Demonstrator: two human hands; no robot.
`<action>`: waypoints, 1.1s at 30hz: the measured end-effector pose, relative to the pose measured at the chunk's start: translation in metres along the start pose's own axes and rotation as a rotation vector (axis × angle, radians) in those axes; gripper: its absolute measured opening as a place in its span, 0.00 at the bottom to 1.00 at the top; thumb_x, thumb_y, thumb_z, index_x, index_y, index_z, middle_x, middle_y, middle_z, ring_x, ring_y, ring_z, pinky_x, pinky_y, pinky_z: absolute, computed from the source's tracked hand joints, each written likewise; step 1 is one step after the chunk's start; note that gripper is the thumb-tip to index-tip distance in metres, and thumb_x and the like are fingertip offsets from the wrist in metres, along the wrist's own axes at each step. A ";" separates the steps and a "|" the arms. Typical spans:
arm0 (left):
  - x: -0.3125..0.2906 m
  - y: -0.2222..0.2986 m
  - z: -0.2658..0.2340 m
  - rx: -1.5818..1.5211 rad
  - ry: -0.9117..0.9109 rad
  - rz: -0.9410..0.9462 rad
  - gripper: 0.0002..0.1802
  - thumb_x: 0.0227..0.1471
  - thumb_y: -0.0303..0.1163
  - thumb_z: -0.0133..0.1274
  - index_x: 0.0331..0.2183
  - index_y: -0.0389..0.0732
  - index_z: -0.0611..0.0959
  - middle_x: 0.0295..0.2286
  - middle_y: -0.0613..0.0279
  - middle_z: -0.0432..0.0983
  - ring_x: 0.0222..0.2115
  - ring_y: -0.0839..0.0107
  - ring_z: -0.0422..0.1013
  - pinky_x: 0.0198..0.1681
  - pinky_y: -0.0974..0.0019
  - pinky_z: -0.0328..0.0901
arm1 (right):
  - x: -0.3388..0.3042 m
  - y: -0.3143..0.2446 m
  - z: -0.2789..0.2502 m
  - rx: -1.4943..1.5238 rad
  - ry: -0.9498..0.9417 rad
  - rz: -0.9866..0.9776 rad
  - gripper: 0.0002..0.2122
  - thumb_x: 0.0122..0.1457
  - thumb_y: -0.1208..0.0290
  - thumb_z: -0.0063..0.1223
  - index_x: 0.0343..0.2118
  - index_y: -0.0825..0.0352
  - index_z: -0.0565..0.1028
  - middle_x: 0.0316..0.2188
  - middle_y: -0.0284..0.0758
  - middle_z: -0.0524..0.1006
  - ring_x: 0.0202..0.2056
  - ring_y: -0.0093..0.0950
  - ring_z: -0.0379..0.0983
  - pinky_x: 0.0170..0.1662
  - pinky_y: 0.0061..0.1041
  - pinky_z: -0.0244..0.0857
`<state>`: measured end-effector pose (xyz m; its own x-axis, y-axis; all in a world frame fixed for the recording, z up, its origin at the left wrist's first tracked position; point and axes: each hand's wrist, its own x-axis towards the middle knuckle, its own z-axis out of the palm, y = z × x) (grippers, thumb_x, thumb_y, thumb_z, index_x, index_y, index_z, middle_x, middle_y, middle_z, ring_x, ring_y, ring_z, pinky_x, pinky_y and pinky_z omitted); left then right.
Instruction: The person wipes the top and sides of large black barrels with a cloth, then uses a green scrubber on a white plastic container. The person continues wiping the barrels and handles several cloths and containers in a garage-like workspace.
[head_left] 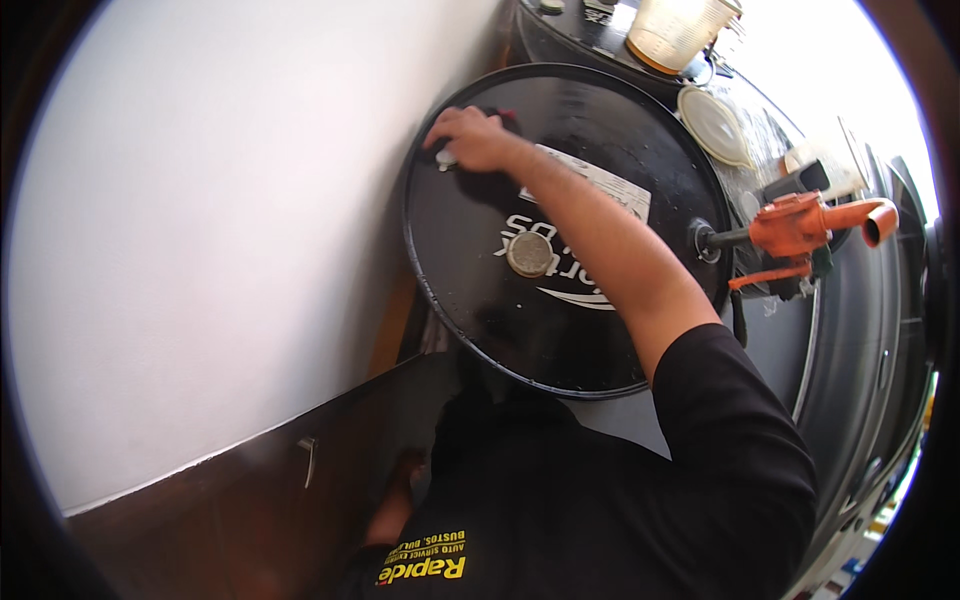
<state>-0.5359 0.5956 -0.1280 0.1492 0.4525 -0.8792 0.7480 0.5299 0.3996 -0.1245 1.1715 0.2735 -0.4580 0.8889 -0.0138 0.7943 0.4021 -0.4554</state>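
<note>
Right hand half-curled at drum's far-left cap; hold unclear. Likely cap-handling; fingertip purchase needed next. Left hand: can't tell.

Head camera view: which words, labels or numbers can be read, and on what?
I won't copy wording, but print shows on:
Black shirt: yellow lettering, upside down.
Black drum: large white lettering on top, partly covered.
White label on the drum: print too small to read.
Dark item at the upper edge: white marks, too small to read.
</note>
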 end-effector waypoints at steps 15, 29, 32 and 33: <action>0.039 0.051 -0.052 -0.074 0.102 -0.060 0.23 0.74 0.43 0.40 0.57 0.42 0.80 0.46 0.52 0.81 0.43 0.61 0.78 0.48 0.52 0.72 | -0.052 0.130 -0.111 -0.259 0.206 0.107 0.22 0.57 0.83 0.50 0.54 0.55 0.80 0.57 0.36 0.77 0.64 0.43 0.68 0.66 0.44 0.64; -0.046 -0.011 -0.011 0.242 0.014 0.303 0.15 0.62 0.30 0.54 0.50 0.45 0.86 0.50 0.57 0.79 0.51 0.65 0.76 0.51 0.61 0.73 | -0.211 0.121 -0.092 -0.400 0.250 0.846 0.25 0.56 0.77 0.56 0.59 0.60 0.74 0.62 0.52 0.72 0.61 0.54 0.71 0.64 0.47 0.67; -0.050 -0.007 -0.012 0.223 0.079 0.485 0.18 0.58 0.30 0.58 0.51 0.42 0.85 0.55 0.54 0.78 0.56 0.61 0.74 0.56 0.56 0.72 | -0.218 0.057 -0.099 -0.176 -0.025 0.692 0.20 0.54 0.80 0.53 0.51 0.61 0.78 0.56 0.46 0.76 0.61 0.45 0.73 0.63 0.39 0.69; -0.045 -0.007 -0.014 0.160 0.060 0.485 0.19 0.58 0.31 0.59 0.51 0.41 0.85 0.56 0.53 0.77 0.57 0.59 0.74 0.58 0.54 0.72 | -0.206 0.047 -0.108 -0.219 0.075 0.660 0.20 0.54 0.80 0.53 0.51 0.60 0.78 0.55 0.45 0.77 0.61 0.45 0.73 0.63 0.39 0.69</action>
<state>-0.5567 0.5812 -0.0874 0.4696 0.6618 -0.5844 0.6922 0.1349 0.7090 0.0502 1.0313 0.3509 0.1706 0.9722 -0.1607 0.9628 -0.1991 -0.1827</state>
